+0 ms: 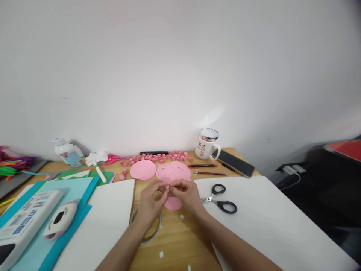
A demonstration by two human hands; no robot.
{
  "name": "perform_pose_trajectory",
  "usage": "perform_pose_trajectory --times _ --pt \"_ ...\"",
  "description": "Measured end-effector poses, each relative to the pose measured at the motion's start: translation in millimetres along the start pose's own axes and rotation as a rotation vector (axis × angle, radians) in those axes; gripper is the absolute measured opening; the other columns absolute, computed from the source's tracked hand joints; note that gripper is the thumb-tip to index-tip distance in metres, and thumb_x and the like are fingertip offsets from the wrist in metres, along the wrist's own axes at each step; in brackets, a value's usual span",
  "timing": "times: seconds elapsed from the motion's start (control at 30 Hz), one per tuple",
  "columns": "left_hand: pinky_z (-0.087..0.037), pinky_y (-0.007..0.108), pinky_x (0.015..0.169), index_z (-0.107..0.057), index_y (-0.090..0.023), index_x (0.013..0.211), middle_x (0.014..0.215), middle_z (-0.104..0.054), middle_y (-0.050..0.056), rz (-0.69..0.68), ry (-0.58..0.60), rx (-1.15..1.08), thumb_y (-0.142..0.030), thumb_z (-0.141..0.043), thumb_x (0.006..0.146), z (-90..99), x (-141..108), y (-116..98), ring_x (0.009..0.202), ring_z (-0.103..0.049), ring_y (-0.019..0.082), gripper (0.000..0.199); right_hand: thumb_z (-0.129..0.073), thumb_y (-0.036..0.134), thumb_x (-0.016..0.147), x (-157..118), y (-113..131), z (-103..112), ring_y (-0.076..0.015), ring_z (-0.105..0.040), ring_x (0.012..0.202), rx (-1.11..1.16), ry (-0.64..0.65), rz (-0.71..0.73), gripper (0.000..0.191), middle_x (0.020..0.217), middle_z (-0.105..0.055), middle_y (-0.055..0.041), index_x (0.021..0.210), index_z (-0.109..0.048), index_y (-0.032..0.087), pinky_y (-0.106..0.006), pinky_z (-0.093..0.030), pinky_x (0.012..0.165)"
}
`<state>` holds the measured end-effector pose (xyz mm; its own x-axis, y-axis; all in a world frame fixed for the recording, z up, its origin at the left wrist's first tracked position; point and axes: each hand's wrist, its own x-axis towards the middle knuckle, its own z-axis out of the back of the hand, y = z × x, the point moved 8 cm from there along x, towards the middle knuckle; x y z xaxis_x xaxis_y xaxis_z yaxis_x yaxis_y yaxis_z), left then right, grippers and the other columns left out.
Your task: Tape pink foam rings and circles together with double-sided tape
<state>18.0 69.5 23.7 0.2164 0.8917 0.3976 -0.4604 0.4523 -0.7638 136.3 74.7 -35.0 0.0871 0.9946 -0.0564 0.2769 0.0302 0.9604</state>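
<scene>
My left hand (152, 199) and my right hand (186, 194) meet at the middle of the table, fingertips pinched together on a small pink paper piece (168, 187). Just beyond them lie pink paper circles (176, 170), with a pink circle (173, 203) also showing under the hands. Another stack of pink circles (143, 169) is to the left. Behind the circles, several small pink rolled pieces (155, 157) are scattered. A roll of tape (152, 238) lies partly under my left wrist. Black-handled scissors (220, 199) lie open right of my right hand.
A white mug (205, 146), a phone (235, 162), a pencil (211, 173) and a pen (202, 165) are at the back right. White sheets (259, 218) flank the hands. Leftward are a bottle (69, 152), pink scissors (113, 159), blue paper (67, 188) and a white box (26, 226).
</scene>
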Motion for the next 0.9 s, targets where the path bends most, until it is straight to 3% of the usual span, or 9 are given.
perform_pose_trajectory --times 0.13,0.3,0.5,0.9 --pt "-0.048 0.025 0.063 -0.061 -0.018 0.076 0.074 -0.064 0.001 0.027 0.0 -0.038 -0.021 -0.056 0.075 -0.7 -1.1 5.2 0.067 -0.06 0.014 0.006 -0.068 0.024 0.057 -0.8 3.0 -0.1 -0.0154 -0.063 0.057 -0.009 -0.004 0.02 0.014 0.062 -0.067 -0.0024 0.065 -0.064 0.014 -0.028 -0.053 0.061" --pt "-0.047 0.026 0.068 -0.06 -0.018 0.072 0.076 -0.064 0.002 -0.052 0.011 -0.025 -0.022 -0.056 0.075 1.6 -1.0 -0.1 0.073 -0.059 0.015 0.006 -0.063 0.024 0.063 -2.0 12.5 -1.9 -0.0166 -0.064 0.061 -0.179 0.037 0.139 0.011 0.068 -0.068 -0.0041 0.069 -0.064 0.015 -0.029 -0.053 0.064" --pt "-0.047 0.026 0.067 -0.059 -0.018 0.072 0.075 -0.062 0.002 0.03 0.026 -0.058 -0.021 -0.054 0.076 -1.2 -0.7 1.9 0.071 -0.059 0.015 0.007 -0.058 0.021 0.068 -6.8 26.8 -1.1 -0.0153 -0.062 0.062 -0.349 0.006 0.28 0.008 0.07 -0.066 -0.0034 0.071 -0.063 0.016 -0.026 -0.052 0.062" --pt "-0.046 0.026 0.07 -0.059 -0.018 0.08 0.081 -0.062 0.002 -0.029 -0.04 0.025 -0.023 -0.055 0.077 -0.5 -5.6 -4.3 0.076 -0.059 0.014 0.007 -0.058 0.02 0.067 -8.9 23.9 0.3 -0.0163 -0.063 0.065 -0.266 -0.033 0.21 0.008 0.071 -0.067 -0.0034 0.071 -0.064 0.016 -0.027 -0.052 0.064"
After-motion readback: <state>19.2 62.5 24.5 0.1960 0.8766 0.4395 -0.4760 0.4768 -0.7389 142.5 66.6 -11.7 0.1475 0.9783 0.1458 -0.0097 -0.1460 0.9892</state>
